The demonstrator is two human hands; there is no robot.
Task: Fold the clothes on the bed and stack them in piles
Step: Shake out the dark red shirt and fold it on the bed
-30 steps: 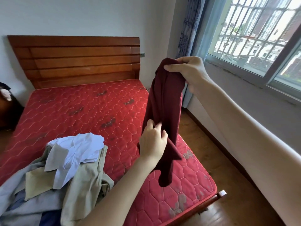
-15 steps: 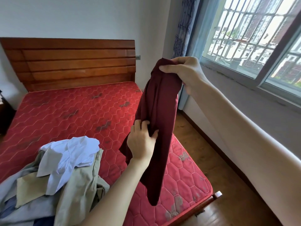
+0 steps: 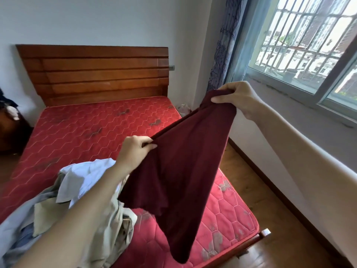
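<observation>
A dark maroon garment (image 3: pixel 185 167) hangs spread in the air over the right side of the red quilted mattress (image 3: pixel 87 132). My right hand (image 3: pixel 237 97) grips its upper corner, raised near the curtain. My left hand (image 3: pixel 135 153) pinches the same top edge lower and to the left, so the edge runs taut between the two hands. The cloth drops to a point near the bed's foot. A loose heap of unfolded clothes (image 3: pixel 77 200), white, beige and pale grey, lies on the near left of the mattress, partly behind my left forearm.
A wooden headboard (image 3: pixel 96 74) stands against the far wall. A window with bars (image 3: pixel 309 39) and a blue curtain (image 3: pixel 231 45) are on the right. Wooden floor (image 3: pixel 270 200) runs between bed and wall. A dark piece of furniture (image 3: pixel 9 122) sits at far left.
My left hand slid up and left along the garment's edge, and my right hand came down lower. The maroon cloth went from a bunched hanging strip to a spread sheet.
</observation>
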